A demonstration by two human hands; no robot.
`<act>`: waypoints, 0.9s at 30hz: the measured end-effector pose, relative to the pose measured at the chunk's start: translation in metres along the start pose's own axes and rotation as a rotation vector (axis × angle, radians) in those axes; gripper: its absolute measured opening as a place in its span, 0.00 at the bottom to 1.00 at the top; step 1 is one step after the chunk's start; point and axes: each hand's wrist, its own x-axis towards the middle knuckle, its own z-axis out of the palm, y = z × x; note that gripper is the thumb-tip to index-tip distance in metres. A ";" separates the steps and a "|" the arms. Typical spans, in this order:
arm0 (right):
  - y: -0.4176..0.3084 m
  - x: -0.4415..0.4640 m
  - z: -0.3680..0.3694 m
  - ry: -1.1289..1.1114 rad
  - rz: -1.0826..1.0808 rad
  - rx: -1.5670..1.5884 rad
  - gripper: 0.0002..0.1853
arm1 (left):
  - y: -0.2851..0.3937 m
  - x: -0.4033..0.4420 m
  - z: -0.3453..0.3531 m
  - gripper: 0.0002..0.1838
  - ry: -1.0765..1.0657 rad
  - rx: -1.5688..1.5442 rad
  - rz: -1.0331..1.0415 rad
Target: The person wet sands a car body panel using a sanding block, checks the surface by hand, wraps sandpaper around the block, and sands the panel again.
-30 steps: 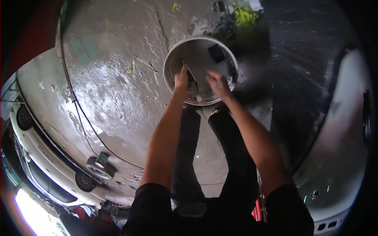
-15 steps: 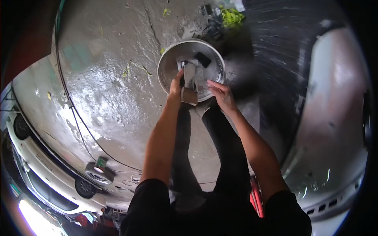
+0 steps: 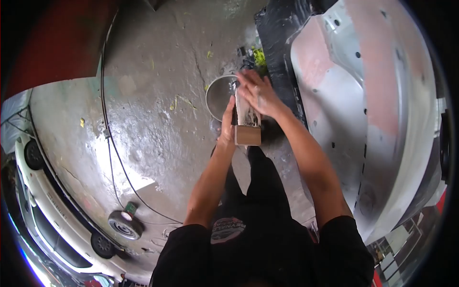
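My left hand (image 3: 228, 123) is wrapped along the left side of a long sanding block (image 3: 247, 136), its thumb pointing up the edge. The block has a brown near end and a whitish, dark-smeared top face. My right hand (image 3: 259, 94), fingers stretched out and slightly blurred, lies over the far part of the top face. Beyond and below both hands, a round metal basin (image 3: 213, 90) rests on the floor, partly covered by the hands and block.
A car body panel (image 3: 330, 110) with pink and grey patches stands close on the right. Yellow-green scraps (image 3: 259, 57) lie beyond the basin. A dark hose (image 3: 103, 91) crosses the wet floor on the left, near a wheel (image 3: 125, 226) and a white car (image 3: 52, 205).
The sanding block has come up from over the basin with my left hand. My right hand has moved from the basin's rim onto the block. My view has turned toward the panel.
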 end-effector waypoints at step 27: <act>0.068 -0.169 -0.373 0.668 -0.218 -0.641 0.24 | -0.111 0.181 0.177 0.29 0.230 1.146 0.918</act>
